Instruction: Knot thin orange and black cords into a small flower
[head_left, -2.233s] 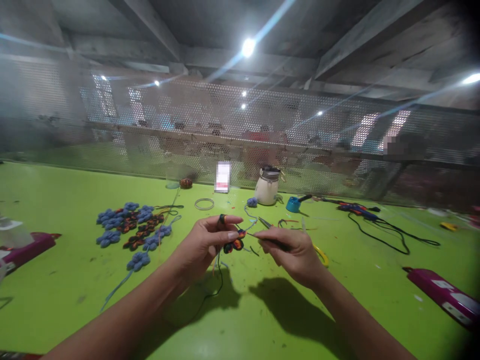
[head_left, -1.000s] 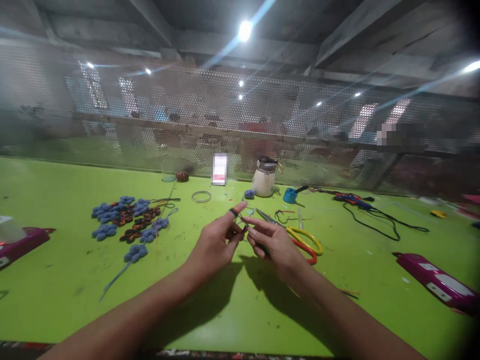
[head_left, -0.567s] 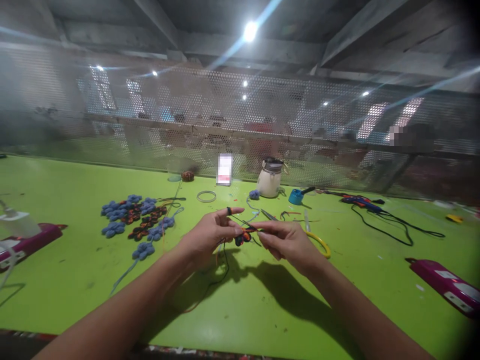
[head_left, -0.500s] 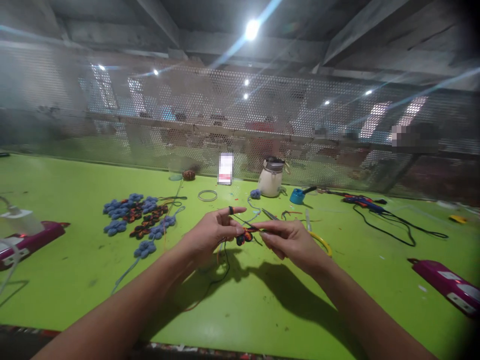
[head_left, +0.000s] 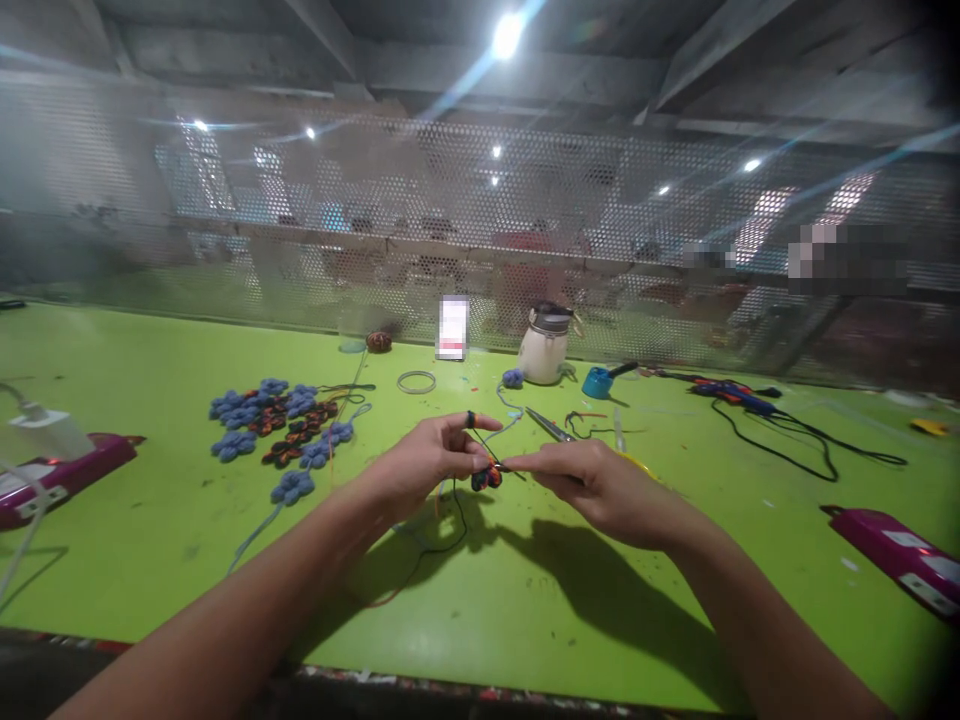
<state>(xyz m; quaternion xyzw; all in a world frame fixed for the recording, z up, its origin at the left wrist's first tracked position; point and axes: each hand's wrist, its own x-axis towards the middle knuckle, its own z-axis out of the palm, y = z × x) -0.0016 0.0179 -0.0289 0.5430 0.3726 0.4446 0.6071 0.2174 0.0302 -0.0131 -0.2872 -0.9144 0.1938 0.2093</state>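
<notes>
Over the green table (head_left: pixel 150 560), my left hand (head_left: pixel 427 465) pinches a small black and orange crocheted flower (head_left: pixel 486 477), with dark yarn looped round the raised forefinger and trailing down to the table. My right hand (head_left: pixel 600 482) is closed on a thin crochet hook (head_left: pixel 504 467) whose tip meets the flower. The two hands almost touch at the fingertips.
A heap of blue and dark crocheted flowers (head_left: pixel 277 430) lies to the left. Scissors (head_left: pixel 551 427), a white jar (head_left: pixel 546 345), a ring (head_left: pixel 416 381), a blue cup (head_left: pixel 598 381) and black cables (head_left: pixel 795 440) lie behind. Pink power strips sit at left (head_left: pixel 64 475) and right (head_left: pixel 896 560). A perforated screen (head_left: pixel 480 230) backs the table.
The hands stay joined on the flower and hook, with small working movements. The view has tilted a little, so everything sits slightly higher and more to the right.
</notes>
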